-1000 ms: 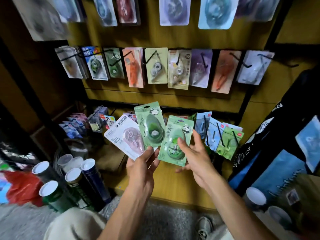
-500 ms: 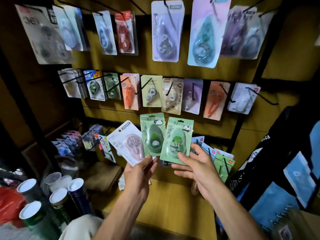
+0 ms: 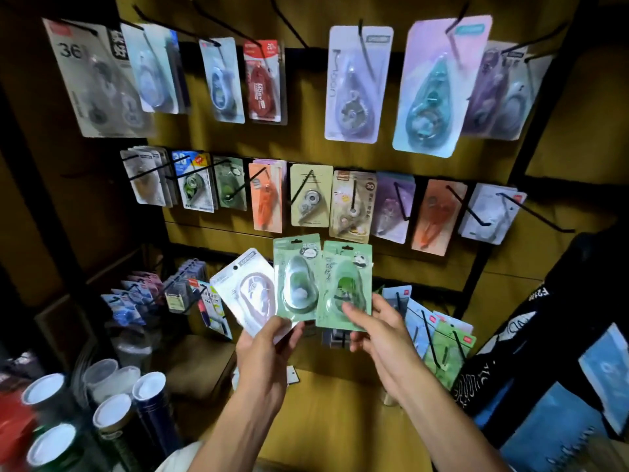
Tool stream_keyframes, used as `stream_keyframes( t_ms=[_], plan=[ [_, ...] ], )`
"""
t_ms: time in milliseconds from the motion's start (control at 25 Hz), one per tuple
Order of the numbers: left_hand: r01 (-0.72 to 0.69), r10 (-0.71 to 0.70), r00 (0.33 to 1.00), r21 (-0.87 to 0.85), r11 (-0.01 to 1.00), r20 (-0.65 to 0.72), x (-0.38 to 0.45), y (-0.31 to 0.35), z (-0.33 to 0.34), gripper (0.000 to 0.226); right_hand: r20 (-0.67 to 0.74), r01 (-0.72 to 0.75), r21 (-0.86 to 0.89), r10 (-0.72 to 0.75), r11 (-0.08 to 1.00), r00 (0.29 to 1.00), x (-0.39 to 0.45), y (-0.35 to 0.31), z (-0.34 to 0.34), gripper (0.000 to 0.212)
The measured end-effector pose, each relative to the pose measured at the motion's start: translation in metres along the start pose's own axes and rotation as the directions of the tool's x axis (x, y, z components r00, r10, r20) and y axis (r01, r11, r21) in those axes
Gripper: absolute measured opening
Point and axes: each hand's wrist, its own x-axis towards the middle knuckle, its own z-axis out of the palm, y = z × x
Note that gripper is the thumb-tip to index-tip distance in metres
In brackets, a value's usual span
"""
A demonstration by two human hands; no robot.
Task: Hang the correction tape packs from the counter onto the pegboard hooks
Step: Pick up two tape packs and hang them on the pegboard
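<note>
Correction tape packs, three of them, are fanned out in front of the pegboard. The left hand pinches the bottom corners of the white pack and the green pack with the grey case. The right hand holds the green panda pack, thumb on the front and fingers curled behind. The two green packs overlap a little, and the white one tilts to the left.

Compared with half a second ago, the packs and both hands sit a bit higher against the board. The top edges of the green packs now reach just under the middle row of hanging packs, where before there was a wider gap. More of the top row shows too. Both hands hold the packs the same way as before.

Black hooks stick out toward the person all along the middle row, and the far right one reaches out a long way. There is open yellow board between the top and middle rows. Low on the right, more packs hang near the right hand. Round tubes with white lids stand low on the left, and the yellow bench lies below the hands.
</note>
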Motion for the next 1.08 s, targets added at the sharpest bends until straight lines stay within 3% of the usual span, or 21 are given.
stream_keyframes(
  t_ms=[200,480,760,840,1000,1080],
  plan=[
    [-0.031,0.033,0.999,0.040,0.999,-0.036,0.019,0.031,-0.040,0.022,0.096,-0.047,0.105,0.036,0.993,0.995,0.018,0.013,0.055,0.051],
    [-0.018,0.018,0.990,-0.004,1.000,-0.137,0.050,0.069,-0.094,0.023,0.167,-0.140,0.173,0.111,0.975,0.980,0.039,0.030,0.125,0.048],
    [-0.139,0.134,0.981,-0.028,0.990,-0.143,0.062,0.111,-0.113,0.028,0.261,-0.146,0.244,0.080,0.959,0.962,0.058,0.045,0.168,0.043],
    [-0.226,0.230,0.950,0.045,0.973,-0.210,0.067,0.121,-0.116,0.027,0.247,-0.131,0.176,0.085,0.976,0.965,0.062,0.049,0.178,0.043],
    [-0.335,0.374,0.881,0.176,0.926,-0.289,0.085,0.157,-0.127,0.025,0.230,0.096,-0.287,-0.029,0.953,0.973,0.080,0.052,0.199,0.029],
    [-0.360,0.407,0.865,0.201,0.911,-0.294,0.097,0.177,-0.131,0.026,0.251,0.199,-0.308,-0.122,0.930,0.960,0.092,0.044,0.214,0.020]
  ],
)
